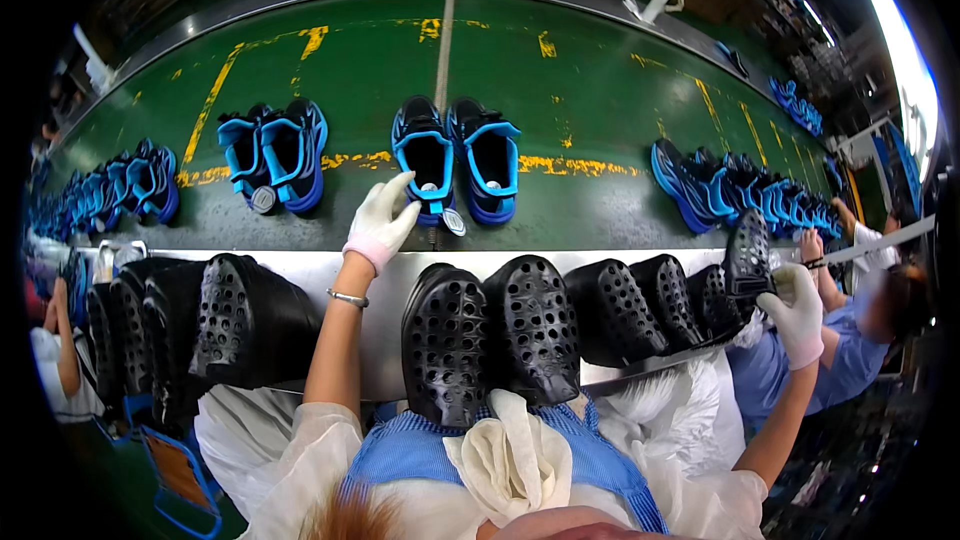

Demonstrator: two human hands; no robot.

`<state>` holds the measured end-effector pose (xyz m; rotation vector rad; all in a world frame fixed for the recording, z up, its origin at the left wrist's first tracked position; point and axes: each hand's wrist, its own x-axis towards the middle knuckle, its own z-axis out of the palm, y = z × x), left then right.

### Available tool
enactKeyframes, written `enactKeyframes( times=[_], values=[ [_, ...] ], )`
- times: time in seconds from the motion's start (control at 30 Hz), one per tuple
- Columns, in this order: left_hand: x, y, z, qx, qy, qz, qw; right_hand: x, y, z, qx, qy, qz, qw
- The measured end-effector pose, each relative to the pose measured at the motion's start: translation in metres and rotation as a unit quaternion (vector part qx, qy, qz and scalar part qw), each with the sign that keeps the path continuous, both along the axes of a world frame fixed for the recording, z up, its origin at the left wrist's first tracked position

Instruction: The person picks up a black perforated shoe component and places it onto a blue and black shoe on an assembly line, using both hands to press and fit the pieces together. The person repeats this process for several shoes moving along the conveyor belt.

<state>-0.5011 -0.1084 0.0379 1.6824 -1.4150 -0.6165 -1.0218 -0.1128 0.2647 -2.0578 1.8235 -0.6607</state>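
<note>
A pair of black-and-blue sneakers stands in the middle of the green belt, toes away from me: a left shoe (pixel 423 155) and a right shoe (pixel 486 155). My left hand (pixel 383 222), in a white glove, reaches to the left shoe's heel; its finger and thumb are apart by the collar edge. A round tag (pixel 454 222) hangs at that heel. Off to the right, my gloved right hand (pixel 797 315) grips the end of a black perforated shoe form (pixel 747 250), raised upright above the ledge. More black shoe forms (pixel 530 325) stand along the ledge before me.
A metal ledge (pixel 375 315) runs along the belt's near side. Another sneaker pair (pixel 275 155) is left of centre. Rows of sneakers line the belt at far left (pixel 125 185) and right (pixel 740 190). A co-worker in blue (pixel 850 355) is at the right; another person (pixel 65 355) is at the left.
</note>
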Motion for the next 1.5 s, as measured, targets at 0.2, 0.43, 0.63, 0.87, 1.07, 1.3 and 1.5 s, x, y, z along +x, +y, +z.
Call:
enactKeyframes(
  times=[0.2,0.43,0.63,0.87,1.07,1.3,1.5],
  values=[
    [-0.03,-0.009,0.067,0.003,0.412,-0.111,0.904,0.178,-0.059,0.002,-0.022,-0.026,0.281,0.959],
    [-0.036,0.0,0.098,-0.028,0.763,-0.163,0.625,0.311,-0.069,-0.036,0.085,-0.093,0.448,0.885],
    [-0.029,-0.003,0.066,-0.168,0.681,0.054,0.711,0.344,-0.066,-0.073,0.188,-0.06,0.416,0.887],
    [-0.034,-0.001,0.046,-0.16,0.585,0.124,0.786,0.354,-0.07,-0.094,0.06,0.051,0.48,0.874],
    [-0.024,0.012,0.042,0.048,0.354,0.112,0.927,0.344,-0.082,-0.089,0.061,0.101,0.394,0.911],
    [-0.026,0.001,0.006,-0.072,-0.034,0.021,0.997,0.356,-0.12,-0.085,0.1,0.23,0.402,0.88],
    [-0.052,-0.02,0.0,-0.039,-0.043,0.032,0.998,0.408,-0.135,-0.092,0.073,0.4,0.384,0.829]
  ],
)
